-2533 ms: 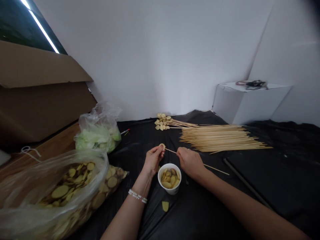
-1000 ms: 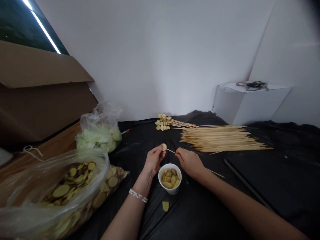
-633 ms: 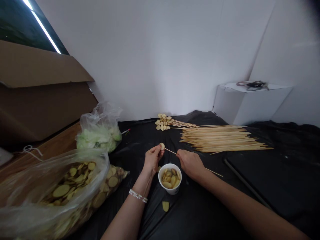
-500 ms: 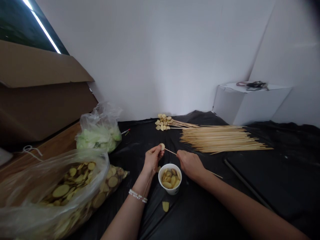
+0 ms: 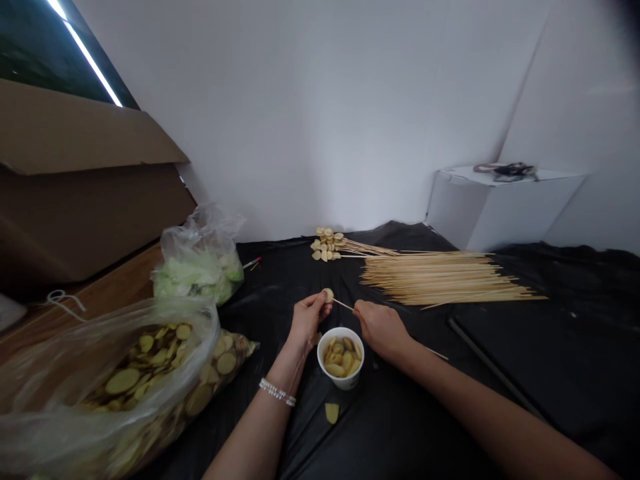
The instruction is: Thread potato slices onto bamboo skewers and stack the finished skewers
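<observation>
Creased black plastic sheeting (image 5: 400,430); white wall (image 5: 325,120) (twelve o'clock); brown cardboard box (image 5: 85,207) (ten); left hand (image 5: 305,319) clamped on round pale slice (image 5: 328,293), right hand (image 5: 383,327) on slender wooden skewer (image 5: 343,304).

Wrinkled black plastic sheet (image 5: 400,433). On it: white cup (image 5: 345,385), loose slice (image 5: 332,413) near cup, wide row of bare skewers (image 5: 440,279), slice-tipped skewers (image 5: 329,245) at back, red-tipped pen (image 5: 253,263), clear bag of slices (image 5: 75,433) across left edge.

No legible text, brand, number or sign in view. White, round, paper-looking cup (image 5: 341,385) shows a faint dark mark low on its side, too small and blurred to read.
</observation>
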Demonstrator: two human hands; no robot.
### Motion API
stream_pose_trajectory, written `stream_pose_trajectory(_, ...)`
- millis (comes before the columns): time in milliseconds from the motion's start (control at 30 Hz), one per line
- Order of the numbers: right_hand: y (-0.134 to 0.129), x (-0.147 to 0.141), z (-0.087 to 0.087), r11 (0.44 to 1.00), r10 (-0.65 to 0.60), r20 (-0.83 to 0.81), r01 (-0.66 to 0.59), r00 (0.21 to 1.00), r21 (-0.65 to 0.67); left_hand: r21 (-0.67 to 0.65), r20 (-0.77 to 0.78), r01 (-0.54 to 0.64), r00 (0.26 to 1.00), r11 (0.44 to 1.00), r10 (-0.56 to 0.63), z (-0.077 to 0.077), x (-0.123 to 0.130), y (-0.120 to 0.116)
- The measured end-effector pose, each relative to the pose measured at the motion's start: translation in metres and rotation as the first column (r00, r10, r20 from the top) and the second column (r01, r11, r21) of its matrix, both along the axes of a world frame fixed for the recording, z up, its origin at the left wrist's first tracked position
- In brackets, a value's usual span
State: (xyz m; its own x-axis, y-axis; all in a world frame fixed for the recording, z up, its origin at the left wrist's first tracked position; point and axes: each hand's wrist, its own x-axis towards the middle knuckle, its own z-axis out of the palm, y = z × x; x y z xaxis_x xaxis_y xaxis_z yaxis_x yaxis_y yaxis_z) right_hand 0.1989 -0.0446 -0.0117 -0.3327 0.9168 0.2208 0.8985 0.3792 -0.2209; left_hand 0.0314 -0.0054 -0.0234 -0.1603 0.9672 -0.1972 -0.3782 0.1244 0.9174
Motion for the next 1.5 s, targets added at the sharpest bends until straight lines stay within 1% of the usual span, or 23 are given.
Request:
stream_pose_trajectory(100,0.004,0.002,-0.002,1.000,0.005,-0.044,-0.007,0.999,-0.031,-0.003,0.007,0.031,0.999,1.000,-0.031,-0.001,-0.002,0.000)
stream_pose_trajectory(267,0.013,0.006,-0.006,0.991,0.043,-0.167,-0.063,0.985,-0.121,-0.020,0.024,0.100,0.995,0.995,-0.100,0.001,-0.004,-0.001)
stream_pose_trajectory(400,0.017,0.006,-0.011,0.992,0.041,-0.219,-0.066,0.975,-0.108,-0.052,0.059,0.113,0.992,0.992,-0.110,0.005,-0.003,-0.003)
stream_pose_trajectory(533,0.017,0.004,-0.013,0.990,0.051,-0.272,-0.083,0.961,-0.110,-0.025,0.094,0.117,0.989,0.993,-0.114,0.005,-0.004,-0.004)
stream_pose_trajectory(633,0.015,0.004,-0.011,0.994,0.050,-0.315,-0.076,0.948,-0.073,-0.018,0.102,0.089,0.991,0.996,-0.086,0.003,-0.005,-0.002)
stream_pose_trajectory(700,0.014,0.004,-0.009,0.997,0.053,-0.307,-0.068,0.950,-0.039,-0.019,0.100,0.060,0.993,0.998,-0.058,0.002,-0.006,-0.002)
stream_pose_trajectory(767,0.012,0.003,-0.009,0.998,0.056,-0.265,-0.062,0.963,-0.015,-0.025,0.098,0.048,0.994,0.999,-0.045,0.002,-0.005,-0.002)
stream_pose_trajectory(900,0.011,0.003,-0.011,0.998,0.051,-0.188,-0.058,0.981,-0.033,-0.033,0.094,0.062,0.994,0.998,-0.058,0.003,-0.002,-0.004)
stream_pose_trajectory(1033,0.013,0.003,-0.016,0.996,0.058,-0.211,-0.071,0.976,-0.058,-0.046,0.082,0.068,0.995,0.997,-0.064,0.004,-0.001,-0.006)
stream_pose_trajectory(1167,0.015,0.003,-0.019,0.998,0.062,-0.236,-0.063,0.970,0.002,-0.048,0.081,0.066,0.995,0.997,-0.062,0.005,0.001,-0.006)
stream_pose_trajectory(1267,0.015,0.003,-0.019,0.998,0.064,-0.240,-0.062,0.969,0.018,-0.045,0.082,0.071,0.994,0.996,-0.067,0.006,0.001,-0.007)
stream_pose_trajectory(1400,0.014,0.004,-0.016,0.999,0.038,-0.216,-0.041,0.976,-0.012,-0.047,0.079,0.076,0.994,0.996,-0.072,0.007,0.002,-0.007)
stream_pose_trajectory(1500,0.013,0.003,-0.015,0.997,0.032,-0.194,-0.046,0.981,-0.070,-0.043,0.080,0.081,0.994,0.996,-0.077,0.007,0.002,-0.008)
